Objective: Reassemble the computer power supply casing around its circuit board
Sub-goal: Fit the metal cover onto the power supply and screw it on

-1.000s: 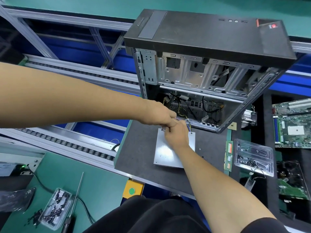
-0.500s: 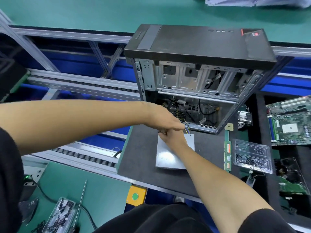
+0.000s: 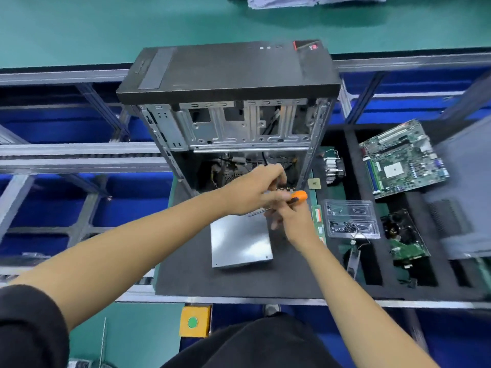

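Power supply casing (image 3: 240,241): silver box, flat on the dark mat just before the open tower case (image 3: 228,112). Above its far edge, left hand (image 3: 249,193) grips an orange-handled screwdriver (image 3: 297,196); right hand (image 3: 291,221) curled beneath, seemingly pinching its shaft.

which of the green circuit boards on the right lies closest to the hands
The narrow green strip board, just right of the right hand at the mat's edge. The large motherboard and the dark-fan board lie farther right.

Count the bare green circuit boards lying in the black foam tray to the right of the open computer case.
2: a large green motherboard at the tray's far right, and a smaller green board nearer, below it. Others may be hidden or blurred.
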Available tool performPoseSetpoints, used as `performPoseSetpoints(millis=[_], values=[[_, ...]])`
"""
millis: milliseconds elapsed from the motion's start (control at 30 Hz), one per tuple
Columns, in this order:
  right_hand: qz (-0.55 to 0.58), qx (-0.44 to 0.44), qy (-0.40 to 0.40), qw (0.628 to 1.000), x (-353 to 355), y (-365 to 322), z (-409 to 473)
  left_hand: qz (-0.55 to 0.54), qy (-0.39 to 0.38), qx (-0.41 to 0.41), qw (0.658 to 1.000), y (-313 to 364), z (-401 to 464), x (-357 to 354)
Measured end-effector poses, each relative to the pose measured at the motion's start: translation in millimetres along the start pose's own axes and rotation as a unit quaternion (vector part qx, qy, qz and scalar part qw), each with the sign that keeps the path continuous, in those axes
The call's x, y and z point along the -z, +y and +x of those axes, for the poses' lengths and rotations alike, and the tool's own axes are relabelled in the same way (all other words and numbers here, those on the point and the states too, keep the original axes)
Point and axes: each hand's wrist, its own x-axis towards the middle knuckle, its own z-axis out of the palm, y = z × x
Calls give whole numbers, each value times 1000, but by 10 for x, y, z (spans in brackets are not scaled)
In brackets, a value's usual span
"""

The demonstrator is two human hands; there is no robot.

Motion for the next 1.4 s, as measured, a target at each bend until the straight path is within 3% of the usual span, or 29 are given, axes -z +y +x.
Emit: performPoseSetpoints(millis=[67, 133, 333, 500, 767, 867, 933, 1033, 1133, 1400], values=[[-9, 2, 45, 999, 318, 134, -86, -26, 15, 0, 1000, -32, 97, -161], [-51, -16, 78, 996, 542, 279, -191, 46, -1, 15, 999, -87, 191, -391], [-147, -67, 127, 979, 870, 603, -444, 270, -201, 43, 941, -213, 487, -1029], [-212, -85, 104, 968, 919, 715, -449, 313, -290, 76, 901, -159, 724, -1406], [-244, -93, 104, 960, 966, 772, -451, 363, -306, 14, 880, -203, 701, -1472], [-242, -94, 111, 960, 964, 730, -427, 378, -278, -16, 883, -258, 705, -1469], [-241, -87, 113, 960, 955, 653, -393, 344, -247, -15, 906, -255, 699, -1397], [-240, -64, 117, 962, 942, 492, -334, 219, -190, 1, 957, -262, 651, -1224], [-248, -29, 113, 962, 908, 292, -257, 107, -133, 27, 985, -278, 503, -982], [-231, 64, 45, 970, 599, -138, -147, -67, -45, 124, 989, -455, -215, -553]])
